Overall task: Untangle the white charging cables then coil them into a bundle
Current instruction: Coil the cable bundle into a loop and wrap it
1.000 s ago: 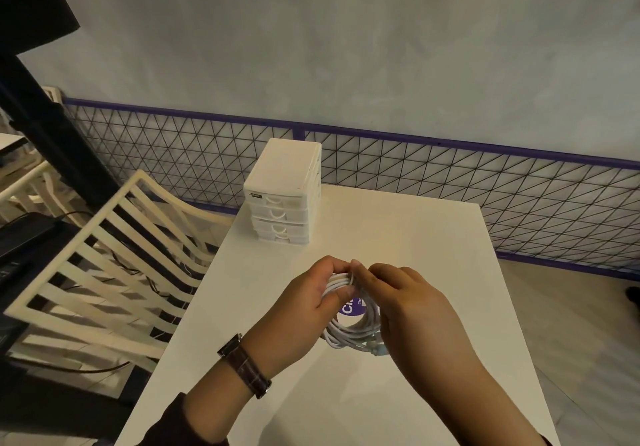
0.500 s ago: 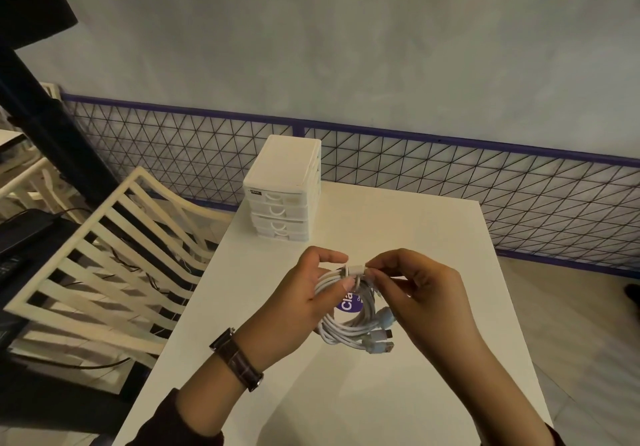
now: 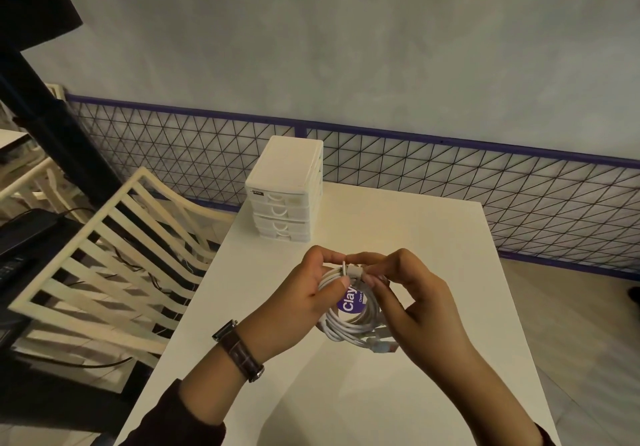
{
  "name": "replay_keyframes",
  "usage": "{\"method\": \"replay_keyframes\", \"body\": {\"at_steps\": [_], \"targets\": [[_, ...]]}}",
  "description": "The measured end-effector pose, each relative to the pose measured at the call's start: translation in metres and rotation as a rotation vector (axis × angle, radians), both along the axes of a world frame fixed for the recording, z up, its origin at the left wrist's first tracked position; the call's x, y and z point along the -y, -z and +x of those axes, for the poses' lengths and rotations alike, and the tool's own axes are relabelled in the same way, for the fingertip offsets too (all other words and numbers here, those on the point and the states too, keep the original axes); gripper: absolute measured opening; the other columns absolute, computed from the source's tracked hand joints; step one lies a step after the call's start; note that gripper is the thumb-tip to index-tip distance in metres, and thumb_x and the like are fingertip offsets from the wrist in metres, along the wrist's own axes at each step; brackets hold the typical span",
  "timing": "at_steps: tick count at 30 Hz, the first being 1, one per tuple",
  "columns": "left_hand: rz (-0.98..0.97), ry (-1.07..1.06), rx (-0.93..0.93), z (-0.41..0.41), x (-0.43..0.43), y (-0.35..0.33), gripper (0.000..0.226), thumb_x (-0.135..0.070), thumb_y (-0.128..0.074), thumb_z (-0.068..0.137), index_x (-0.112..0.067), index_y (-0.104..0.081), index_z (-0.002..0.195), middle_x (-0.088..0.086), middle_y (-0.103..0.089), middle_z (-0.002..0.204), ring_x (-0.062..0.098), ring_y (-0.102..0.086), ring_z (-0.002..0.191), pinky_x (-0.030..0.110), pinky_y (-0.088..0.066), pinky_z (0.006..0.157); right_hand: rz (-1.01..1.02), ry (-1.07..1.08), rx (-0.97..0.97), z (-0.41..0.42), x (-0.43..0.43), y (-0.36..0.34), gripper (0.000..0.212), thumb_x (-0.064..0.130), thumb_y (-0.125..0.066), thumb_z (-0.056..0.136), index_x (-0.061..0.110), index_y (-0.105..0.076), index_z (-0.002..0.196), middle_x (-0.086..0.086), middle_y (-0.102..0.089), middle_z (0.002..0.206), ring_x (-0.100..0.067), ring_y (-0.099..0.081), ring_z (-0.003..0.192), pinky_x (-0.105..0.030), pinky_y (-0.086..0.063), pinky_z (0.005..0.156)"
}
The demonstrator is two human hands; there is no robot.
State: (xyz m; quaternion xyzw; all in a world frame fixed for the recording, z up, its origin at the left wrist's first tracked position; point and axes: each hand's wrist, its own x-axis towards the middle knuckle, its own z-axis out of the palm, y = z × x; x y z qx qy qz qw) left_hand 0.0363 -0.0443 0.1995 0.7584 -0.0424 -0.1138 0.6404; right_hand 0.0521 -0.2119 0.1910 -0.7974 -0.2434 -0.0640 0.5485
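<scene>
A coil of white charging cables (image 3: pixel 349 328) is held just above the white table (image 3: pixel 398 224), in front of me. My left hand (image 3: pixel 304 293) grips the coil's left side, thumb across the loops. My right hand (image 3: pixel 408 293) pinches a white cable end (image 3: pixel 354 269) at the top of the coil, against the left fingertips. Plugs (image 3: pixel 381 346) stick out at the coil's lower right, under my right palm. Through the ring shows a round purple sticker (image 3: pixel 350 303).
A white four-drawer mini organiser (image 3: pixel 285 191) stands at the table's far left. A cream slatted chair (image 3: pixel 104 258) stands close on the left. A wire mesh fence (image 3: pixel 485 186) with a purple rail runs behind the table, in front of a grey wall.
My right hand has drawn back to the right, uncovering more of the coil and the sticker. Its fingers now pinch the cable end at the top. Both hands have risen slightly.
</scene>
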Motion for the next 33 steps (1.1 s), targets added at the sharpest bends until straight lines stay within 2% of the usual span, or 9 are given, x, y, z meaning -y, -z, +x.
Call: {"method": "replay_keyframes", "body": {"at_steps": [5, 8, 11, 13, 16, 21, 26, 29, 33], "targets": [[0.019, 0.014, -0.013, 0.001, -0.001, 0.001, 0.019, -0.013, -0.046, 0.096, -0.015, -0.044, 0.115, -0.022, -0.063, 0.064, -0.004, -0.061, 0.06, 0.015, -0.045, 0.056, -0.051, -0.049, 0.029, 0.005, 0.002, 0.002, 0.008, 0.034, -0.046, 0.089, 0.029, -0.051, 0.092, 0.02, -0.061, 0.104, -0.007, -0.062, 0.097, -0.027, -0.052, 0.078], [0.024, 0.04, -0.013, 0.0, -0.001, 0.001, 0.015, -0.016, -0.046, 0.097, -0.019, -0.044, 0.111, -0.025, -0.062, 0.063, -0.003, -0.059, 0.058, 0.02, -0.045, 0.058, -0.113, -0.078, 0.055, 0.008, 0.004, 0.003, 0.006, 0.033, -0.043, 0.091, 0.035, -0.047, 0.095, 0.02, -0.058, 0.107, -0.005, -0.059, 0.096, -0.018, -0.048, 0.077], [-0.007, 0.055, -0.016, 0.001, -0.001, -0.003, 0.018, -0.009, -0.043, 0.096, -0.013, -0.043, 0.114, -0.025, -0.063, 0.063, -0.004, -0.061, 0.06, 0.012, -0.045, 0.058, -0.076, -0.09, 0.056, 0.008, 0.005, 0.004, 0.008, 0.035, -0.043, 0.092, 0.041, -0.046, 0.096, 0.017, -0.06, 0.111, -0.01, -0.06, 0.1, -0.017, -0.046, 0.079], [-0.04, 0.062, -0.019, 0.002, -0.001, -0.007, 0.023, -0.006, -0.04, 0.097, -0.011, -0.041, 0.119, -0.023, -0.063, 0.061, -0.005, -0.061, 0.06, 0.009, -0.045, 0.058, -0.047, -0.091, 0.056, 0.007, 0.004, 0.006, 0.005, 0.038, -0.044, 0.092, 0.035, -0.047, 0.093, 0.016, -0.061, 0.112, -0.01, -0.061, 0.102, -0.022, -0.049, 0.078], [-0.063, 0.068, -0.023, 0.002, 0.0, -0.008, 0.033, -0.005, -0.038, 0.098, -0.019, -0.035, 0.128, -0.021, -0.062, 0.058, -0.006, -0.061, 0.06, 0.01, -0.046, 0.06, -0.037, -0.096, 0.032, 0.005, 0.004, 0.008, 0.025, 0.045, -0.043, 0.092, 0.022, -0.051, 0.092, 0.017, -0.062, 0.111, -0.007, -0.059, 0.107, -0.03, -0.054, 0.075], [-0.026, 0.061, -0.01, 0.003, -0.002, -0.001, 0.041, -0.009, -0.042, 0.097, -0.027, -0.031, 0.132, -0.019, -0.06, 0.058, -0.003, -0.06, 0.061, 0.014, -0.047, 0.062, -0.097, -0.123, 0.035, 0.01, 0.004, 0.008, 0.005, 0.036, -0.043, 0.092, 0.035, -0.047, 0.094, 0.016, -0.058, 0.109, -0.012, -0.059, 0.1, -0.024, -0.049, 0.077], [-0.026, 0.07, 0.011, 0.006, -0.002, -0.002, 0.041, -0.012, -0.048, 0.095, -0.032, -0.033, 0.128, -0.013, -0.056, 0.059, -0.001, -0.056, 0.059, 0.019, -0.048, 0.061, -0.041, -0.144, -0.069, 0.023, 0.008, -0.002, 0.006, 0.02, -0.054, 0.088, 0.024, -0.057, 0.086, 0.015, -0.06, 0.098, -0.016, -0.063, 0.085, -0.025, -0.054, 0.065], [-0.036, 0.067, 0.016, 0.006, 0.0, -0.005, 0.039, -0.012, -0.048, 0.094, -0.028, -0.037, 0.128, -0.014, -0.056, 0.058, -0.002, -0.056, 0.059, 0.016, -0.046, 0.062, -0.033, -0.126, -0.069, 0.026, 0.008, -0.005, 0.01, 0.008, -0.058, 0.087, 0.017, -0.061, 0.084, 0.011, -0.063, 0.093, -0.014, -0.063, 0.084, -0.022, -0.054, 0.068], [-0.06, 0.07, 0.018, 0.007, 0.0, -0.01, 0.025, -0.004, -0.045, 0.095, -0.013, -0.052, 0.117, -0.025, -0.064, 0.062, -0.007, -0.061, 0.061, 0.007, -0.045, 0.06, 0.046, -0.034, -0.086, 0.022, 0.003, -0.006, 0.023, 0.002, -0.067, 0.082, 0.023, -0.066, 0.075, 0.011, -0.065, 0.089, -0.009, -0.065, 0.077, -0.017, -0.052, 0.059]]}}
